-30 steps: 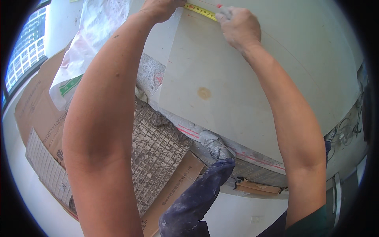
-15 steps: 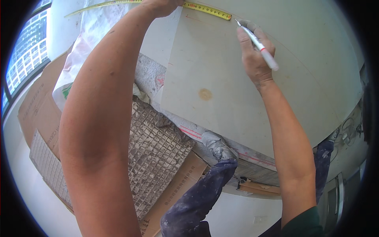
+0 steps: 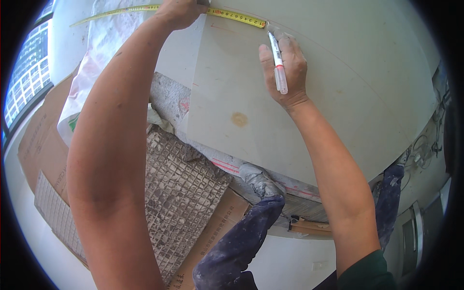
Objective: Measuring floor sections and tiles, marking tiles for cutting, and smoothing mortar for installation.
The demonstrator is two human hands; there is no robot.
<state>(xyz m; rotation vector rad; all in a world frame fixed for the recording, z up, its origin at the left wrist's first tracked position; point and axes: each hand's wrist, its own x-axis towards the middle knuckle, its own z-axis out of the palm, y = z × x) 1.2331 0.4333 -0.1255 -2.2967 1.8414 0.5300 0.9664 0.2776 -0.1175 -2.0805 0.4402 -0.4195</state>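
Observation:
A yellow tape measure (image 3: 237,17) is stretched across the top of a large pale grey slab (image 3: 241,87). My left hand (image 3: 181,13), closed, grips the tape near the upper edge of the picture; some of its fingertips are cut off or hidden. Between the fingers of my right hand (image 3: 292,67) is a white marker pen (image 3: 276,53) with a red ring and a clear end. Its tip points up, right beside the end of the tape. Thin reddish lines, one long and curved, run over the slab.
A mesh-backed, mortar-marked panel (image 3: 188,179) lies on cardboard (image 3: 215,237) at lower left. White plastic sheeting (image 3: 113,43) hangs under the tape, near a window (image 3: 29,72). My dusty shoe (image 3: 261,179) stands at the slab's near edge. Cables (image 3: 423,152) lie at far right.
My right hand with the marker has moved left, its tip now by the tape's end. The whole view has shifted slightly; my left hand stays on the tape.

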